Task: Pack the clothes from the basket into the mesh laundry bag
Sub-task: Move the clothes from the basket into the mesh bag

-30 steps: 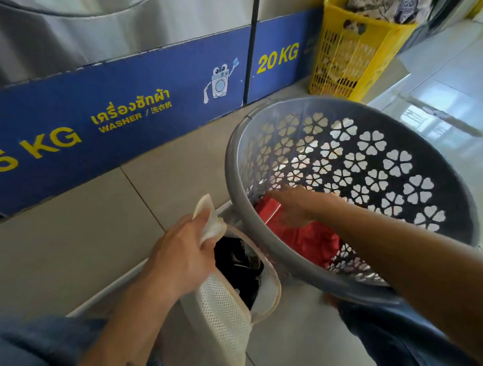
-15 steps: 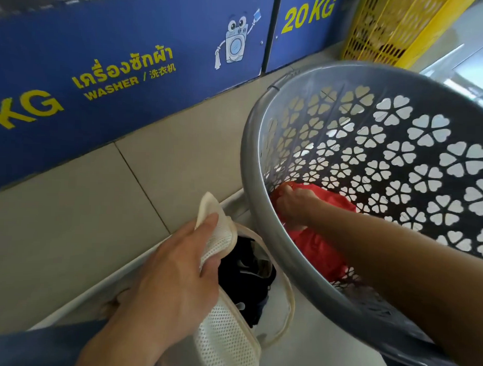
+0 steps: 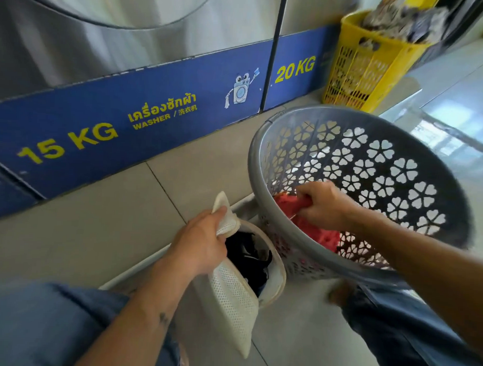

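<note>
Open mesh bag beside basket rim

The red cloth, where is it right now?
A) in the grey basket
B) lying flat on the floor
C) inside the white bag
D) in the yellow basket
A: the right hand grips the red cloth inside the grey basket, while the left hand holds the mesh bag beside it.
</note>
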